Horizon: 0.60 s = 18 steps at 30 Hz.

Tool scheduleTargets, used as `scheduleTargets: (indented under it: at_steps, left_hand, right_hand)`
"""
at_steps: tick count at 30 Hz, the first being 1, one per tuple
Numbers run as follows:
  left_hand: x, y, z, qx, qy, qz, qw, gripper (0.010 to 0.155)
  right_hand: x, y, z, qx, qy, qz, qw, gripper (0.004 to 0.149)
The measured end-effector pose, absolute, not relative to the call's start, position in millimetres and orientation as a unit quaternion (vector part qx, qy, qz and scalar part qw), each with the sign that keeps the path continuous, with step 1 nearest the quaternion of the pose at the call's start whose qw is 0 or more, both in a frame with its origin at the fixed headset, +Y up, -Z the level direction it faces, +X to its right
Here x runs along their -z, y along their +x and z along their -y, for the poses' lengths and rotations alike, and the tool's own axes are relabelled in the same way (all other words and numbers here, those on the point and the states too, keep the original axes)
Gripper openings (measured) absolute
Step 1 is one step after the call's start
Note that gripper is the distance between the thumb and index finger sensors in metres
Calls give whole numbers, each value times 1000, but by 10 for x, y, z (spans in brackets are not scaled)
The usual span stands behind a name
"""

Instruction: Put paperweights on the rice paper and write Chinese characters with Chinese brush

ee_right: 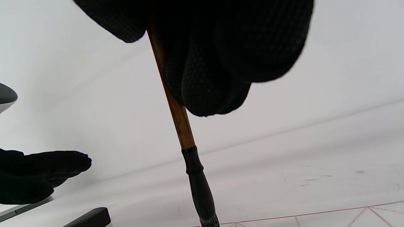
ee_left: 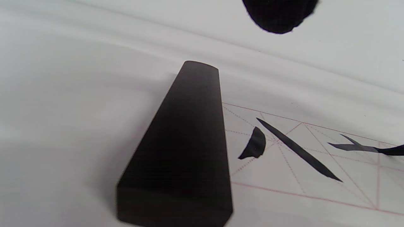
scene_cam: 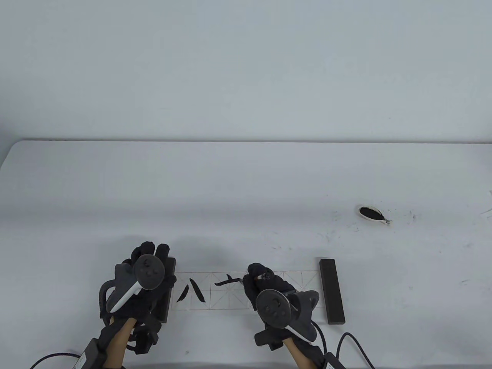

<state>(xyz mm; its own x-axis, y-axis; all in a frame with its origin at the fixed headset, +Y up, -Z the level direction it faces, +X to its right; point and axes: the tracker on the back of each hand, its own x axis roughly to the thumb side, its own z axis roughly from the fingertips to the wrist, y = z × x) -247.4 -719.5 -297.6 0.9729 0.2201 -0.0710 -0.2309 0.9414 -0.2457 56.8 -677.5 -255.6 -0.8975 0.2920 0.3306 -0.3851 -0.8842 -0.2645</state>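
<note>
I had my right hand [scene_cam: 265,286] curled round the brush [ee_right: 176,116], fingers pinching the wooden shaft well above the dark ferrule, so the tip stood nearly upright over the paper [scene_cam: 246,291] and I could steer strokes from the wrist. The tip sat just ahead of my knuckles, at the second square of the grid, where a short dark stroke [scene_cam: 226,281] was laid; I judged the second character only begun, with the first one [scene_cam: 191,292] (two slanting strokes) finished in the square beyond it, toward my other hand.

My left hand [scene_cam: 144,275] lay over the left weight [ee_left: 186,151], fingers stretched forward and relaxed, not curled. Whether they actually pressed on the block I could not tell from the wrist view. I kept it there to steady that end of the sheet while the brush dragged.

The other weight [scene_cam: 331,291] lay just outside my right hand, across the far end of the strip, holding it flat without help. The ink dish [scene_cam: 372,213] sat well beyond that weight, far enough out (I judged) that an elbow would not tip it, yet reachable for a refill.
</note>
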Motion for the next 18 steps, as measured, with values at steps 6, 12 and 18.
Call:
scheduleTargets:
  at_steps: [6, 12, 18]
  left_hand:
    - [2975, -2480, 7196, -115, -128, -23, 985, 83]
    - [2975, -2481, 7197, -115, -128, -24, 985, 83]
    - [2977, -2481, 7200, -115, -129, -23, 985, 83]
  right_hand:
    - [2496, 553, 6751, -943, 163, 183, 224, 43]
    - [2480, 472, 6794, -940, 192, 159, 231, 43]
    - [2480, 456, 6808, -942, 194, 154, 225, 44]
